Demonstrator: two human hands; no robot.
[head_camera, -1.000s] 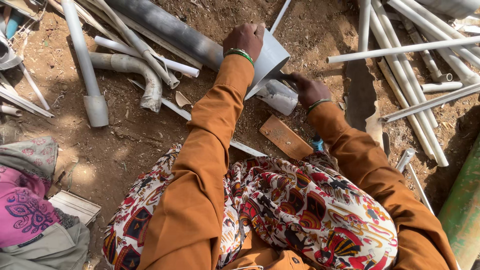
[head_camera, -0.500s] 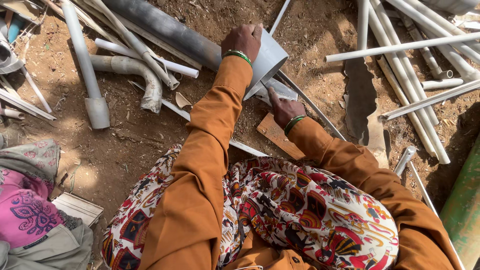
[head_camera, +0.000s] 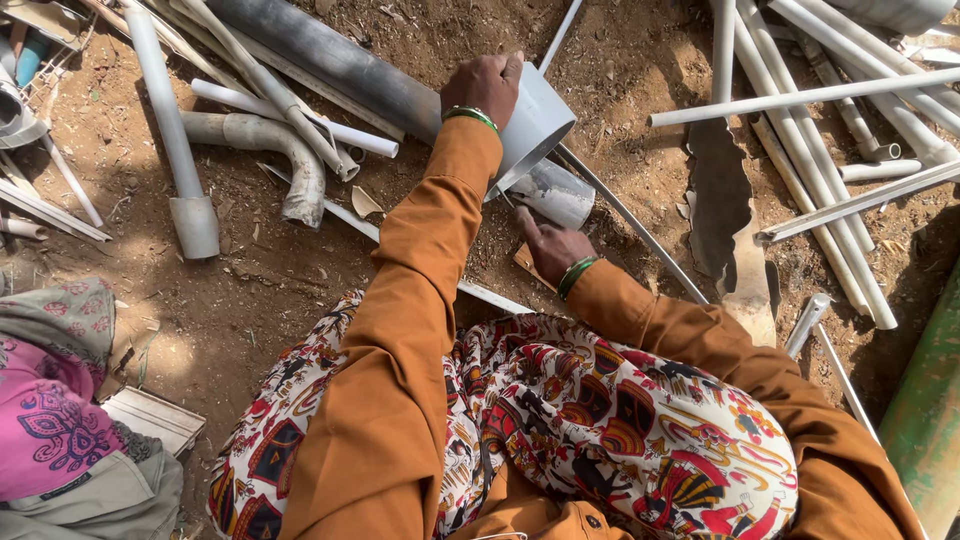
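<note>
My left hand (head_camera: 485, 88) grips the rim of a wide grey pipe (head_camera: 535, 125) that lies tilted on the dirt, its long dark body (head_camera: 330, 60) running up to the left. A short grey pipe piece (head_camera: 552, 192) lies just under that open end. My right hand (head_camera: 552, 246) is low on the ground below the short piece. Its fingers are stretched out flat over a brown flat scrap (head_camera: 522, 265), and it touches neither pipe. Both arms wear orange sleeves and green bangles.
Thin white pipes (head_camera: 830, 95) are heaped at the right, beside a jagged brown metal sheet (head_camera: 725, 215). Bent and straight grey pipes (head_camera: 290, 160) lie at the left. A green pipe (head_camera: 930, 410) stands at the right edge. Another person's pink cloth (head_camera: 45, 420) shows at lower left.
My right hand has left the short grey pipe piece and moved down toward me, onto the brown scrap. My left hand has stayed on the wide pipe's rim.
</note>
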